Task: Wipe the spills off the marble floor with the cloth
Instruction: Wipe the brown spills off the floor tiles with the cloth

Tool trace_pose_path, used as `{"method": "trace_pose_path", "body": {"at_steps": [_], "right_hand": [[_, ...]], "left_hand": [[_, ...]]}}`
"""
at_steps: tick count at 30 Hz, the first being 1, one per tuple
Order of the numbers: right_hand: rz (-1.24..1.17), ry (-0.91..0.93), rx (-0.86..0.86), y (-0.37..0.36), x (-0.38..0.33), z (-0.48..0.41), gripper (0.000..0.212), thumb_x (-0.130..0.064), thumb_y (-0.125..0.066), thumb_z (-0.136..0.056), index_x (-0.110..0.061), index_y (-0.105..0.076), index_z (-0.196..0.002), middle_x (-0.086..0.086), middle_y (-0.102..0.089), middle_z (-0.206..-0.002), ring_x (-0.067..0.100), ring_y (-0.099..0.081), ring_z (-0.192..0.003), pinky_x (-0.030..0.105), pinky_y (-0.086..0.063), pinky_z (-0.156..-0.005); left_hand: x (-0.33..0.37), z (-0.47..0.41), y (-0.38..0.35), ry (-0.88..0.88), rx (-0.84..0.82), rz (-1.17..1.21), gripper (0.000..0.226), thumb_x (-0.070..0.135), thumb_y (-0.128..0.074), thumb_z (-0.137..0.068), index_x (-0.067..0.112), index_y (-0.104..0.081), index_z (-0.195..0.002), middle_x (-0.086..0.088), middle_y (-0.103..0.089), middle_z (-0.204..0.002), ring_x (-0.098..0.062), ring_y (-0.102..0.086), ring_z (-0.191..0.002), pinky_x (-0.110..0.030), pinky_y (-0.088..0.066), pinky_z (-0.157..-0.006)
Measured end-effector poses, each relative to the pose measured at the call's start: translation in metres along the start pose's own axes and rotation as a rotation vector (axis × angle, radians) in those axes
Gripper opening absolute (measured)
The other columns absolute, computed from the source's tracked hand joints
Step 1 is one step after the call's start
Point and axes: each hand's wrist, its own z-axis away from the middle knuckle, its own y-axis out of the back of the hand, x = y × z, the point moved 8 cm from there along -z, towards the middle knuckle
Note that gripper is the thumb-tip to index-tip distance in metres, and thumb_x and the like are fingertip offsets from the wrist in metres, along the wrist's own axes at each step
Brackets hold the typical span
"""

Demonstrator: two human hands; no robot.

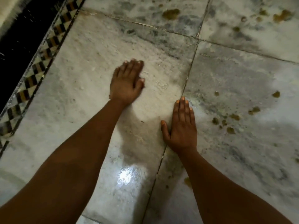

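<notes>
My left hand point(127, 81) lies palm down on the pale marble floor point(90, 65), fingers together, slightly blurred. My right hand point(182, 126) rests flat on the floor nearer to me, across a tile joint, fingers straight. Neither hand visibly holds anything. I cannot make out a cloth; the floor around the hands looks whitish and grainy. Yellow-brown spills dot the floor: a cluster point(226, 121) right of my right hand, a blotch point(171, 13) far ahead, more point(283, 15) at the far right, and a spot point(187, 181) by my right forearm.
A checkered inlay border point(40, 62) runs diagonally along the left, with a black strip point(19, 34) beyond it. A wet, shiny patch point(126, 175) reflects light between my forearms. Tile joints cross the floor ahead and to the right.
</notes>
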Motion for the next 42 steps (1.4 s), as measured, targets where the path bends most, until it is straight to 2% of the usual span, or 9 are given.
{"method": "trace_pose_path", "body": {"at_steps": [11, 14, 18, 23, 25, 27, 31, 35, 42], "right_hand": [[-0.033, 0.010, -0.109, 0.001, 0.000, 0.003, 0.085, -0.057, -0.015, -0.086, 0.002, -0.013, -0.148, 0.022, -0.011, -0.155, 0.032, -0.006, -0.145, 0.039, -0.001, -0.119], [-0.096, 0.069, -0.188, 0.014, 0.006, 0.012, 0.096, -0.065, 0.000, -0.076, -0.002, 0.000, -0.148, 0.016, 0.002, -0.158, 0.026, 0.006, -0.146, 0.032, 0.011, -0.116], [-0.153, 0.100, -0.067, 0.064, 0.027, 0.046, 0.088, -0.060, -0.004, -0.082, -0.004, -0.004, -0.149, 0.012, 0.001, -0.158, 0.022, 0.005, -0.146, 0.027, 0.013, -0.114], [-0.150, 0.056, 0.096, 0.113, 0.077, 0.109, 0.079, -0.057, -0.012, -0.090, -0.004, -0.015, -0.148, 0.013, -0.013, -0.157, 0.023, -0.006, -0.146, 0.032, 0.003, -0.117], [-0.130, 0.034, 0.133, 0.129, 0.102, 0.131, 0.075, -0.052, -0.016, -0.091, -0.003, -0.019, -0.148, 0.014, -0.018, -0.156, 0.025, -0.010, -0.145, 0.035, -0.002, -0.117], [-0.095, -0.007, 0.130, 0.137, 0.126, 0.149, 0.075, -0.051, -0.015, -0.090, -0.004, -0.018, -0.148, 0.014, -0.018, -0.156, 0.025, -0.011, -0.145, 0.036, -0.002, -0.117], [0.005, -0.074, 0.065, 0.140, 0.167, 0.166, 0.083, -0.056, -0.006, -0.084, -0.003, -0.014, -0.148, 0.016, -0.015, -0.156, 0.029, -0.010, -0.146, 0.038, -0.002, -0.117], [0.084, -0.113, -0.006, 0.130, 0.183, 0.156, 0.090, -0.058, 0.006, -0.077, -0.006, -0.003, -0.149, 0.013, -0.002, -0.158, 0.024, 0.002, -0.146, 0.034, 0.006, -0.116], [0.055, -0.244, 0.063, 0.095, 0.184, 0.108, 0.087, -0.055, 0.008, -0.079, -0.006, -0.002, -0.149, 0.012, -0.001, -0.158, 0.022, 0.003, -0.146, 0.032, 0.012, -0.114]], "left_hand": [[0.054, 0.120, -0.011, -0.100, 0.062, 0.190, 0.048, 0.034, -0.022, -0.099, 0.028, -0.037, -0.144, 0.001, -0.040, -0.148, -0.017, -0.036, -0.137, -0.029, -0.022, -0.112], [0.057, 0.137, 0.003, -0.019, 0.080, 0.486, 0.039, 0.030, -0.032, -0.101, 0.026, -0.050, -0.135, 0.001, -0.052, -0.138, -0.017, -0.047, -0.128, -0.022, -0.030, -0.106], [0.065, 0.155, 0.026, 0.143, 0.098, 0.910, 0.034, 0.039, -0.038, -0.098, 0.036, -0.058, -0.124, 0.010, -0.061, -0.127, -0.010, -0.055, -0.119, -0.040, -0.047, -0.099], [0.133, 0.166, 0.052, 0.009, 0.050, 0.863, 0.034, 0.044, -0.035, -0.097, 0.040, -0.056, -0.124, 0.015, -0.062, -0.124, -0.007, -0.058, -0.113, -0.035, -0.050, -0.094], [0.165, 0.167, 0.059, -0.027, 0.024, 0.800, 0.033, 0.035, -0.036, -0.101, 0.035, -0.056, -0.126, 0.013, -0.065, -0.111, -0.009, -0.063, -0.094, -0.026, -0.050, -0.080], [0.194, 0.167, 0.062, -0.073, -0.035, 0.745, 0.033, 0.032, -0.036, -0.101, 0.031, -0.056, -0.127, 0.009, -0.067, -0.102, -0.012, -0.065, -0.081, -0.027, -0.048, -0.071], [0.226, 0.164, 0.058, -0.169, -0.102, 0.597, 0.040, 0.045, -0.034, -0.098, 0.032, -0.056, -0.128, 0.003, -0.071, -0.101, -0.018, -0.067, -0.088, -0.033, -0.050, -0.068], [0.222, 0.150, 0.054, -0.152, -0.058, 0.610, 0.036, 0.035, -0.035, -0.101, 0.028, -0.056, -0.129, 0.005, -0.067, -0.091, -0.016, -0.064, -0.084, -0.028, -0.045, -0.066], [0.202, 0.107, 0.026, -0.076, 0.117, 0.759, 0.038, 0.037, -0.030, -0.102, 0.029, -0.052, -0.132, 0.007, -0.061, -0.127, -0.014, -0.066, -0.099, -0.033, -0.052, -0.082]]}}
